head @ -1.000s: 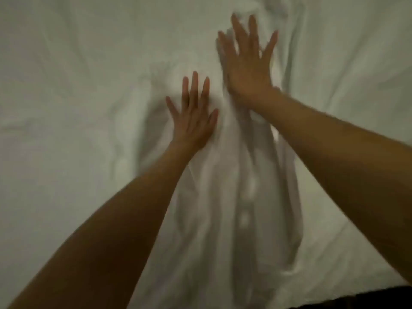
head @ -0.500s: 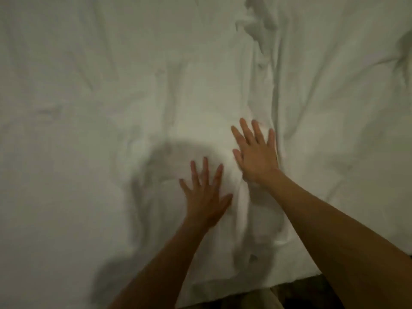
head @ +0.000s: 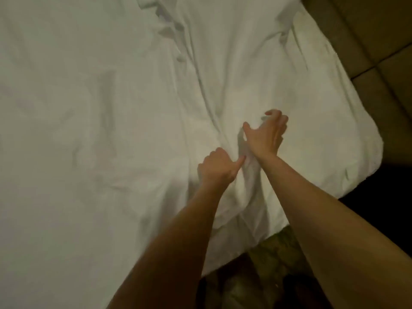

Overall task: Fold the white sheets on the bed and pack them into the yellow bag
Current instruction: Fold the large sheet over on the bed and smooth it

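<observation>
So progress-wise: barely started, honestly. The white sheet [head: 111, 130] is spread over pretty much the whole bed, from the 9 o'clock edge of the head view all the way across to about 3 o'clock. It's wrinkled and loose, with no tidy folded stack that I can spot. A long ridge of bunched fabric [head: 178, 41] runs from 12 o'clock down toward the middle, where the hands are.

Going left to right: the left hand [head: 215, 168] sits just below centre, at roughly 5 o'clock. Its fingers are curled under into the cloth and the thumb sticks out to the right, so it looks like it's gripping a handful of sheet. Just beside it, up toward 2 o'clock from it, the right hand [head: 266, 134] has its fingers bent and a little apart, thumb out to the left, clawing at the same ridge. I can't really tell if it has actually closed on fabric or is just about to. Looks like mid-grab to me.

Further right, the rounded bed corner [head: 356, 152] sits around 3 o'clock, with tiled floor [head: 379, 41] past it at 1–2 o'clock.

No yellow bag in view anywhere. My read is that all the folding is left, and all the packing after that.
</observation>
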`<state>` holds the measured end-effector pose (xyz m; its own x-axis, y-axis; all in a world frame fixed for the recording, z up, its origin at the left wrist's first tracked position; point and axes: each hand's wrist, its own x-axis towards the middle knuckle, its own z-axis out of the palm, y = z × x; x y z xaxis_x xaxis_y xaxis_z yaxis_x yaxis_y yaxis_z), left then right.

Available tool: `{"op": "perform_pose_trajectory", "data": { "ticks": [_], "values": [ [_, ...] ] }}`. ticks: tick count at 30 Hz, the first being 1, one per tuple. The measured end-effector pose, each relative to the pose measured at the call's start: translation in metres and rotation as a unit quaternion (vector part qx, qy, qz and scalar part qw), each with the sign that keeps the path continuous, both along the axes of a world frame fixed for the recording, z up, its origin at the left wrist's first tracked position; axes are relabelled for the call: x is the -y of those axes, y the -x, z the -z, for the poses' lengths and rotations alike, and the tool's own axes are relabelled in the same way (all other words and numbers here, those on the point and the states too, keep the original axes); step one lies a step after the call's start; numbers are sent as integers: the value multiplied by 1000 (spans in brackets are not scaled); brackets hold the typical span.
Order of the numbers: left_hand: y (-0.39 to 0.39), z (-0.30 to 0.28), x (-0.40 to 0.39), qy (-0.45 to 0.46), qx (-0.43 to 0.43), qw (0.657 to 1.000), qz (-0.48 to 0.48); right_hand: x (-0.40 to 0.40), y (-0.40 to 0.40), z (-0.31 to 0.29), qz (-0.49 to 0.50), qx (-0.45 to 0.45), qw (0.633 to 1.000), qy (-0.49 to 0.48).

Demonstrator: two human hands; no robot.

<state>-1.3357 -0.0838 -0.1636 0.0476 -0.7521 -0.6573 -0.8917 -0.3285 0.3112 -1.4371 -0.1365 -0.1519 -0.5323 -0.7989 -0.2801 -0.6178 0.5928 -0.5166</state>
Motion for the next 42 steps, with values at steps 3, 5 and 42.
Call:
{"op": "perform_pose_trajectory", "data": {
  "ticks": [3, 5, 42],
  "values": [
    [5, 9, 15, -8, 22, 999, -24, -8, 26, 12, 169, 115, 975, -93],
    [2, 15, 23, -8, 41, 998, -44, -11, 30, 18, 161, 182, 965, -102],
    [-136, 12, -144, -54, 40, 998, -18, -138, -103, 28, -522, -67, 821, -222]
  ]
}}
